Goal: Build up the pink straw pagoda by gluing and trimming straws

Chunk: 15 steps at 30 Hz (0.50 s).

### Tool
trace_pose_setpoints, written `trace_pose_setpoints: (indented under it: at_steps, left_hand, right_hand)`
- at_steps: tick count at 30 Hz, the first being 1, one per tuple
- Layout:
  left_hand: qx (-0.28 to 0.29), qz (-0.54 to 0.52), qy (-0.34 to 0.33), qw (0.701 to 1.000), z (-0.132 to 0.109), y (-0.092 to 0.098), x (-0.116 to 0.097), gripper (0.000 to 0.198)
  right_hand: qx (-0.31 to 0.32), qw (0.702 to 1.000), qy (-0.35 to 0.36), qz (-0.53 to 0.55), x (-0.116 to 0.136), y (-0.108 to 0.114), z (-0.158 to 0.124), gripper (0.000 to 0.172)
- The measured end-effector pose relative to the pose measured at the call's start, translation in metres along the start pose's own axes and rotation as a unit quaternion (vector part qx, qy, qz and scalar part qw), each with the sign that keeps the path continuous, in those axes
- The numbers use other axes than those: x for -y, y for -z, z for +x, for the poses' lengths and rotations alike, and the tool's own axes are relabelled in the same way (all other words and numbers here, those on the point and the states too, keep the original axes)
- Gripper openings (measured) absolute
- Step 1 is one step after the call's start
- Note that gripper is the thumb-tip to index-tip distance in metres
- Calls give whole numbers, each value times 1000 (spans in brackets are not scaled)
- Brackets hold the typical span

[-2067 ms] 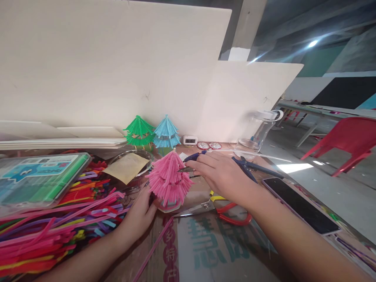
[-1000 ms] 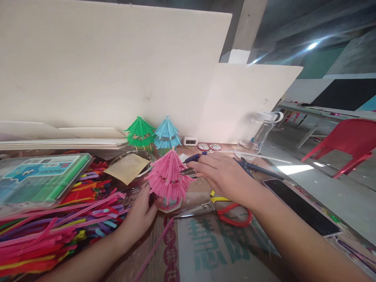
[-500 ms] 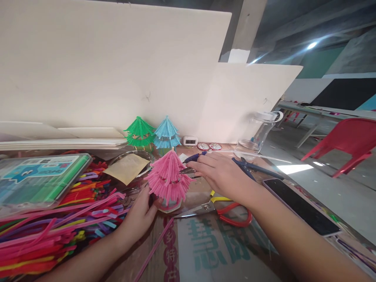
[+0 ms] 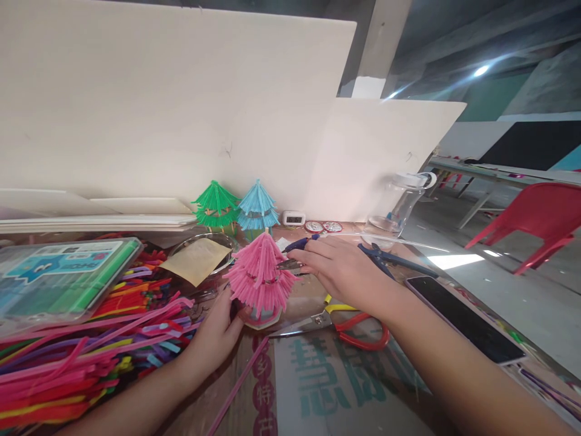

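A small pink pavilion model (image 4: 262,275) with two fuzzy pipe-cleaner roof tiers stands upright on a pale base in front of me. My left hand (image 4: 222,327) is closed around its lower left side, with some fingers hidden behind it. On the right, my right hand (image 4: 338,269) grips blue-handled pliers (image 4: 300,244), whose metal jaws touch or nearly touch the gap between the tiers. Whether the jaws pinch anything is too small to tell. Red-and-yellow-handled scissors (image 4: 313,324) lie below my right hand, their blades pointing left toward the model's base.
Green (image 4: 216,203) and blue (image 4: 258,206) pavilion models stand at the back beside a small clock (image 4: 294,218). Colourful pipe cleaners (image 4: 49,378) and a plastic case (image 4: 68,278) fill the left. A phone (image 4: 467,318), another blue-handled tool (image 4: 402,261) and a clear bottle (image 4: 394,206) lie right.
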State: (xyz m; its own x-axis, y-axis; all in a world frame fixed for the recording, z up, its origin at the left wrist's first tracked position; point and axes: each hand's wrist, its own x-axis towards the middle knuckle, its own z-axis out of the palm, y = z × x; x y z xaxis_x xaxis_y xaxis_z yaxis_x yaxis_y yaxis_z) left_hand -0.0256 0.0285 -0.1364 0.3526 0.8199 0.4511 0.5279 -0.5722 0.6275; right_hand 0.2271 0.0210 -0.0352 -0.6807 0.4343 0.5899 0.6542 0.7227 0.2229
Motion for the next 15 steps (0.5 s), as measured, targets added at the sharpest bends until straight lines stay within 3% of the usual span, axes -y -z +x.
trace_pose_setpoints:
  at_steps: [8, 15]
  left_hand:
    - [4, -2, 1, 1000, 0, 0, 1, 45]
    - [2, -8, -3, 1000, 0, 0, 1, 45]
  right_hand:
    - [5, 1000, 0, -1, 1, -1, 0, 28]
    - [-28, 999, 16, -5, -1, -3, -1, 30]
